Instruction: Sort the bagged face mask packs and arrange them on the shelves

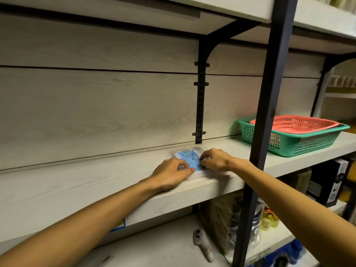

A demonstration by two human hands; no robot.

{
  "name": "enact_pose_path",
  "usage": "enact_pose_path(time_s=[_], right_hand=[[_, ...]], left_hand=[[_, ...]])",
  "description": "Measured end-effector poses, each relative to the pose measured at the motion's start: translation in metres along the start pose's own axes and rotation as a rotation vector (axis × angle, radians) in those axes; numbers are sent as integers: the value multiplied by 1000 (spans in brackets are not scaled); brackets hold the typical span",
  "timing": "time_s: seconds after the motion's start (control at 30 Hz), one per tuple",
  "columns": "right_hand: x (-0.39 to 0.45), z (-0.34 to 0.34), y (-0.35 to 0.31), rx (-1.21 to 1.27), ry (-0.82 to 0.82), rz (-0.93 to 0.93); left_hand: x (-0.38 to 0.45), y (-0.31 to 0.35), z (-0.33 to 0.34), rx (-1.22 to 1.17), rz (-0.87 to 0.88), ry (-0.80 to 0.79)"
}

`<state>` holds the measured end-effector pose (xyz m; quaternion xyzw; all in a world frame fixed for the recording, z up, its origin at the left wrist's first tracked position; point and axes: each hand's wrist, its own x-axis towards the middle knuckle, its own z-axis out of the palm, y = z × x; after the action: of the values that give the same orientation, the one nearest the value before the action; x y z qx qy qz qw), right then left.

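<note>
A clear bagged pack of blue patterned face masks (188, 158) lies flat on the pale wooden shelf (81, 187), close to its front edge and just left of the dark upright post. My left hand (171, 172) rests on the pack's near left corner with fingers pressed down on it. My right hand (214, 158) pinches the pack's right edge with curled fingers. Both hands cover the lower half of the pack.
A dark metal post (262, 135) stands right of my hands. A green basket (300, 140) with a red basket (294, 124) nested inside sits on the shelf to the right. A white handheld controller (203, 244) and bagged goods (233, 222) lie on the lower shelf.
</note>
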<state>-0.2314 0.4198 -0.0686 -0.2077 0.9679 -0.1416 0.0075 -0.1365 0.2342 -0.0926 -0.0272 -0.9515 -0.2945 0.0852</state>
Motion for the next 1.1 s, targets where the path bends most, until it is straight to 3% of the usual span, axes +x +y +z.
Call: enact_pose_path(time_s=[0.1,0.17,0.23,0.37,0.57,0.77,0.93,1.0,1.1], right_hand=[[6,-6,-27,-74,139,-55],[14,1,-66,-60,210,-167],[16,10,-83,-71,268,-237],[17,46,-155,-53,315,-390],[-12,91,-291,65,220,-584],[-96,146,-435,162,181,-744],[-158,169,-529,242,116,-787],[-181,177,-550,321,175,-832],[-217,191,-576,315,253,-975]], left_hand=[[-4,-8,-16,2,31,96],[-11,-30,-39,231,36,160],[-17,-39,-49,400,14,113],[-66,-100,-91,458,-206,117],[-193,-188,-170,391,-496,253],[-349,-229,-241,486,-455,459],[-460,-265,-288,573,-298,595],[-490,-278,-300,513,-253,729],[-517,-302,-316,464,-299,809]])
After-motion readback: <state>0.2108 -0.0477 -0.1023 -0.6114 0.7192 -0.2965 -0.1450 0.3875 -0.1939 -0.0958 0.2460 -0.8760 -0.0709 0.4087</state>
